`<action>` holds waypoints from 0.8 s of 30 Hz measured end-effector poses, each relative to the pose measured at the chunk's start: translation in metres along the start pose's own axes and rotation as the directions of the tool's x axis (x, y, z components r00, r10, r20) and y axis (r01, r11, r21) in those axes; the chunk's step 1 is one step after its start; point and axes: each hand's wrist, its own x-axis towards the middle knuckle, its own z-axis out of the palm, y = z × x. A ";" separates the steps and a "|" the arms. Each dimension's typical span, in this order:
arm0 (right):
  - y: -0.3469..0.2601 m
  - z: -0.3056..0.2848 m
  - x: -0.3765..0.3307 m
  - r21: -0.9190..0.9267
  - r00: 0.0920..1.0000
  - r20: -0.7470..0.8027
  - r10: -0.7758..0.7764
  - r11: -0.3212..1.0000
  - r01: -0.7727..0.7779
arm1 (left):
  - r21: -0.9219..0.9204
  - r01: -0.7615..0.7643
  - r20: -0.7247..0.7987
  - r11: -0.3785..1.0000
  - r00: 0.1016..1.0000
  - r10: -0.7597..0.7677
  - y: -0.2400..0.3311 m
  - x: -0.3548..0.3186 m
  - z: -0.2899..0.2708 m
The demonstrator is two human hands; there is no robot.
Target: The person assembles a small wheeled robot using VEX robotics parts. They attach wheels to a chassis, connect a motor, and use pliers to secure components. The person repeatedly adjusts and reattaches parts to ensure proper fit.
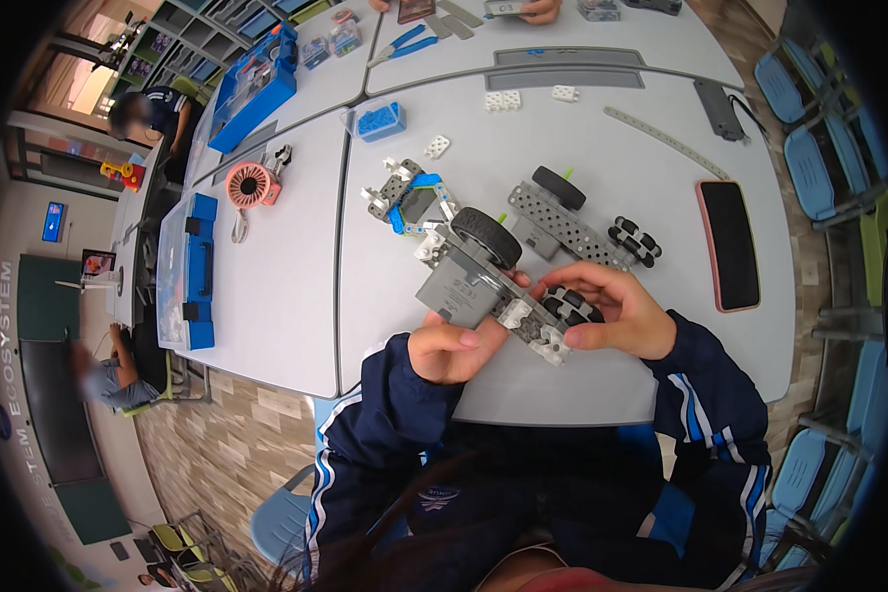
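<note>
My left hand (454, 347) grips the grey motor block (461, 286) of a wheeled chassis piece built from perforated construction parts. A black rubber tyre (486, 238) on a green axle stands at its far end. At the near end is a black and grey omni wheel (570, 305), with the fingers and thumb of my right hand (624, 308) closed around it. White connectors (540, 331) sit along the near end of the beam. Just beyond lies a similar wheeled chassis piece (567, 222) on the table. Left of it rests a grey, white and blue frame (411, 204).
On the white table (414, 128) are a phone (729, 245), a long grey perforated strip (666, 141), a dark grey box with a cable (720, 109), a tub of blue pegs (380, 120) and a pink fan (253, 185). Blue cases (199, 271) stand left. Other people sit nearby.
</note>
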 end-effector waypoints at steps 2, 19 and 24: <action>0.001 -0.001 0.000 -0.019 1.000 0.000 0.009 1.000 -0.009 | 0.029 0.022 -0.154 0.999 0.988 -0.018 -0.001 -0.002 0.008; 0.003 0.000 -0.002 -0.011 0.996 0.026 0.085 0.996 -0.085 | -0.070 0.088 0.051 0.994 0.995 -0.084 -0.003 -0.002 -0.002; 0.001 0.002 -0.002 0.034 0.996 0.041 0.080 0.996 -0.081 | -0.091 0.086 0.045 0.992 0.996 -0.082 -0.003 -0.002 -0.002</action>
